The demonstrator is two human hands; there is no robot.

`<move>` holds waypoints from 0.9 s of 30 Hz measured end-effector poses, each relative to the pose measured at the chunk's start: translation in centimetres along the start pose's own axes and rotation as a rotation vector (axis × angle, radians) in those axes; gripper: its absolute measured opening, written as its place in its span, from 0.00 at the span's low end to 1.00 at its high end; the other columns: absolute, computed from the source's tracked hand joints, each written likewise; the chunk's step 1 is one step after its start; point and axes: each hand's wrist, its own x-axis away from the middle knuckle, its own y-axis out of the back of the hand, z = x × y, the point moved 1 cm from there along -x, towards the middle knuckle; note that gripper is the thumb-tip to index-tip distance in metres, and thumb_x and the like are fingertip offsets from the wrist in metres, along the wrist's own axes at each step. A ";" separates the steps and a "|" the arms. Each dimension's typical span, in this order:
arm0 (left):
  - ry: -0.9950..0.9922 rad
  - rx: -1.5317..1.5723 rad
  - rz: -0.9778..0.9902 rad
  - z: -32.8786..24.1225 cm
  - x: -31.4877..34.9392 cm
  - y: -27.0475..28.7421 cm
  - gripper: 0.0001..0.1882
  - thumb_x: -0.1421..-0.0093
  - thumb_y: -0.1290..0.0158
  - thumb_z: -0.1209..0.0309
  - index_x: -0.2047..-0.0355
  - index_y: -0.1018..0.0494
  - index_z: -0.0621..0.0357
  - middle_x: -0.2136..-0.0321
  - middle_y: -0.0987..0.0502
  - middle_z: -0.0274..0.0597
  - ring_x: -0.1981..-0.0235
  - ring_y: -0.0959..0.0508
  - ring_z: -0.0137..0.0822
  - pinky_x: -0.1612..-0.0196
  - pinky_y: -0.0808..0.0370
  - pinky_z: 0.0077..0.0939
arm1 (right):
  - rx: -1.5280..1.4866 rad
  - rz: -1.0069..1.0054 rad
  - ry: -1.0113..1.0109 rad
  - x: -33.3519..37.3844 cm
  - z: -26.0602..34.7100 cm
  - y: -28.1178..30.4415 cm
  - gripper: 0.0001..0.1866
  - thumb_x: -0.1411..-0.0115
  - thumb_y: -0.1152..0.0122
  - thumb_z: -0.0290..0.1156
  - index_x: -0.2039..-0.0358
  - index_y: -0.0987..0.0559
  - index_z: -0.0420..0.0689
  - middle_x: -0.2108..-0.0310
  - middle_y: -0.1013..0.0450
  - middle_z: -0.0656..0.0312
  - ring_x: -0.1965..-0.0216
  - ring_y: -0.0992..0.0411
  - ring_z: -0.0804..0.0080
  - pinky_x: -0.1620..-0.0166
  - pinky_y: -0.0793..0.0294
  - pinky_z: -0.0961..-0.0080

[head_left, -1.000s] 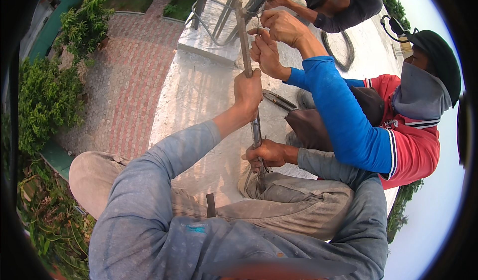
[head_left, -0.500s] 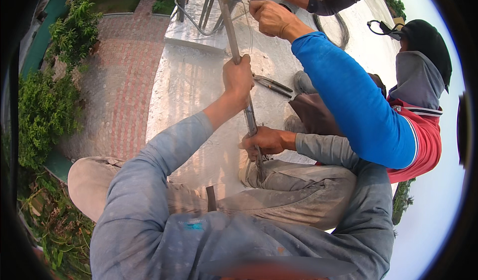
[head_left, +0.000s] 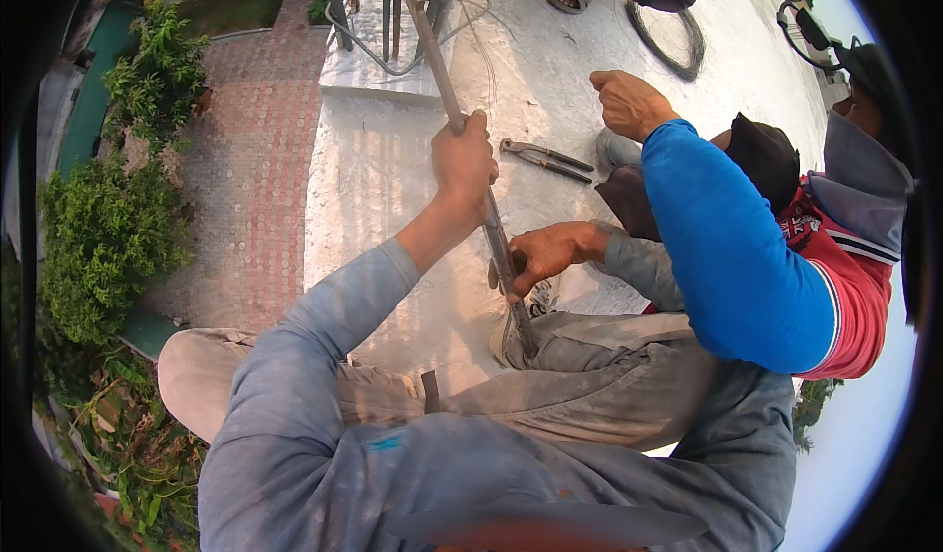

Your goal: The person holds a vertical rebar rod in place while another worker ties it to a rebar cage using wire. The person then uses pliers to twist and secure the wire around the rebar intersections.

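Along the metal bar [head_left: 437, 61], hold steadily, with left hand [head_left: 464, 167] closed round its middle and right hand [head_left: 548, 255] half-curled round its nearer length.

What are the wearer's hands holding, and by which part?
A long metal bar: the left hand grips it near the middle, the right hand lower down, toward its near end.

Blue-sleeved hand [head_left: 634, 107] drawn back, away from rebar [head_left: 397, 22]
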 end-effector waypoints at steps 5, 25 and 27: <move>0.007 0.000 0.014 -0.1 0.1 0.3 0.12 0.31 0.49 0.65 0.71 0.34 0.57 0.84 0.37 0.29 0.88 0.38 0.24 0.85 0.39 0.25 | 0.014 -0.358 0.069 -0.7 -7.6 -1.6 0.35 0.43 0.35 0.29 0.34 0.34 0.45 0.37 0.36 0.46 0.38 0.33 0.49 0.39 0.27 0.61; 0.010 -0.009 0.006 -0.3 0.1 0.4 0.15 0.30 0.48 0.64 0.74 0.35 0.53 0.84 0.38 0.28 0.87 0.42 0.22 0.84 0.42 0.22 | 0.009 -0.746 -0.177 0.8 -12.0 -10.7 0.19 0.35 0.36 0.40 0.49 0.25 0.42 0.67 0.28 0.57 0.70 0.28 0.67 0.65 0.28 0.67; 0.025 -0.010 0.009 -0.3 0.0 0.5 0.14 0.31 0.47 0.64 0.74 0.35 0.53 0.83 0.38 0.27 0.87 0.42 0.22 0.84 0.41 0.22 | -0.211 -0.688 -0.132 4.3 -7.4 -10.1 0.18 0.33 0.37 0.40 0.50 0.24 0.41 0.70 0.28 0.59 0.71 0.30 0.72 0.67 0.30 0.69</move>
